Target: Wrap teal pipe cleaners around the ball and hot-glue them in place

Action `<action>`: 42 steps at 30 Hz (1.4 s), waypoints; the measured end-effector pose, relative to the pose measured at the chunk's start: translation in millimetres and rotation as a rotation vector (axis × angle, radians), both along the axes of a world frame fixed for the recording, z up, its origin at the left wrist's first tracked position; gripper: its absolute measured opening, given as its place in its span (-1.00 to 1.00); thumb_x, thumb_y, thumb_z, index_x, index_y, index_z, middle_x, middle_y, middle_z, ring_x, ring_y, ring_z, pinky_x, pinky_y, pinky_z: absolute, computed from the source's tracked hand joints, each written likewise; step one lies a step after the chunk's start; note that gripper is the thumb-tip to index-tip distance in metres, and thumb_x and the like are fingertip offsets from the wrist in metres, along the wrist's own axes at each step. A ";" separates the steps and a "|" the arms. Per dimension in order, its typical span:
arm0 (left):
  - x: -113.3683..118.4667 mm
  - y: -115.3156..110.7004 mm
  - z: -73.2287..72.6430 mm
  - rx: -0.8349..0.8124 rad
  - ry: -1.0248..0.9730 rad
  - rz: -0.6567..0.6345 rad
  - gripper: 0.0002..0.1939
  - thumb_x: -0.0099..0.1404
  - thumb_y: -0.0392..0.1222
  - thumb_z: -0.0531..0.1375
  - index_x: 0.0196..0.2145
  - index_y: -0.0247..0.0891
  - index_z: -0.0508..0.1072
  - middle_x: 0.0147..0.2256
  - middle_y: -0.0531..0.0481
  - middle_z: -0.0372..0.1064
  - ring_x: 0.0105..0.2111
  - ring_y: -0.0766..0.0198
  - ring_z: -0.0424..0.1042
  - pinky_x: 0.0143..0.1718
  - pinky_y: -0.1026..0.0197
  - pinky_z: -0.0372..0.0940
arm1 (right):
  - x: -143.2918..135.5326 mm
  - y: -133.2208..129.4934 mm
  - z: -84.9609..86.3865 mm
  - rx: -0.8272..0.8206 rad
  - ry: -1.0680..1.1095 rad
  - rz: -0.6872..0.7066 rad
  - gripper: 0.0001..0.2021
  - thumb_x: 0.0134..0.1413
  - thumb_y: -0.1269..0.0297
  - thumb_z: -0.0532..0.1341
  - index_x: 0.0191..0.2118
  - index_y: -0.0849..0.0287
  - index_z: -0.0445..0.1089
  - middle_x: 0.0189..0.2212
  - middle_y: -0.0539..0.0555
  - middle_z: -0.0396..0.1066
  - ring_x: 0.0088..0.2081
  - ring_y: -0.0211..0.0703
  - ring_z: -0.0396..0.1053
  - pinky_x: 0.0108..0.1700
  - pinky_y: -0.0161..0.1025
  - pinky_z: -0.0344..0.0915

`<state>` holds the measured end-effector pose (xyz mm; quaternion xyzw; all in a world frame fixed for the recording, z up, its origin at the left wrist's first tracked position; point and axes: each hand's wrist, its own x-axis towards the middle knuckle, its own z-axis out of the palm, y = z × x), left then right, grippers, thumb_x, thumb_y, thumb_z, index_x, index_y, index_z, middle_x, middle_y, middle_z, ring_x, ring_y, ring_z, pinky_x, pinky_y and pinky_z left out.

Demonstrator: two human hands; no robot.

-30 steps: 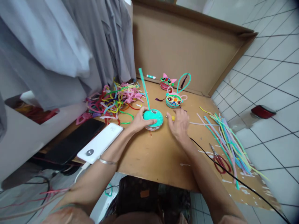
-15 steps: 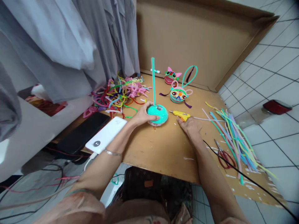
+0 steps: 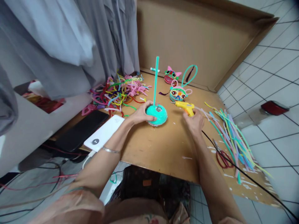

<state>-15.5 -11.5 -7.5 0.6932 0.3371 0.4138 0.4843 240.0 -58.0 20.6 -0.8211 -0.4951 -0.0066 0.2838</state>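
My left hand [image 3: 141,114] is wrapped round the left side of a turquoise dome-shaped craft piece [image 3: 161,116], thumb across its front. From the top of the dome a turquoise pipe cleaner [image 3: 156,81] stands nearly upright, leaning a little right; a small pale patch shows beside its base. My right hand [image 3: 195,120] grips the handle of a yellow hot glue gun [image 3: 185,106], whose nozzle points left, above and to the right of the dome. A glue stick sticks out of the gun's back.
Two decorated animal heads [image 3: 178,93] sit behind. Tangled pipe cleaners [image 3: 126,90] lie back left, straight ones [image 3: 235,137] at right with red-handled scissors [image 3: 224,158]. A white power bank [image 3: 105,132] and black phone [image 3: 81,130] lie left. A black cord [image 3: 245,177] crosses the right side.
My right hand has closed round the glue gun and lifted it off the table. The upright pipe cleaner has tilted slightly to the right with the dome.
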 end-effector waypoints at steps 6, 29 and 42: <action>-0.7 1.0 -2.2 0.034 -0.020 -0.042 -0.32 -0.19 -0.07 0.45 -0.11 -0.22 0.31 0.08 -0.15 0.38 0.04 0.01 0.41 -0.04 0.09 0.37 | -8.4 -6.6 -3.4 0.459 -0.176 0.297 -0.71 0.02 0.12 0.18 -0.19 0.18 0.43 -0.23 0.20 0.49 -0.16 0.08 0.39 -0.09 -0.06 0.23; -4.0 -1.9 -0.2 -0.029 0.070 -0.082 -0.16 -0.12 -0.07 0.33 0.15 -0.25 0.29 0.15 -0.13 0.33 0.11 -0.04 0.33 0.17 -0.03 0.24 | -14.6 -12.7 -9.5 0.633 -0.265 0.492 -0.93 0.09 0.24 0.21 -0.31 0.09 0.33 -0.39 0.05 0.35 -0.34 -0.07 0.35 -0.33 -0.22 0.22; -3.7 -2.7 0.0 0.017 0.092 -0.096 -0.21 -0.10 -0.08 0.33 0.13 -0.24 0.32 0.13 -0.15 0.35 0.13 -0.09 0.33 0.19 -0.10 0.23 | -13.4 -14.5 -4.8 0.604 -0.251 0.531 -0.91 0.07 0.26 0.19 -0.28 0.11 0.35 -0.35 0.07 0.41 -0.31 -0.06 0.38 -0.34 -0.22 0.22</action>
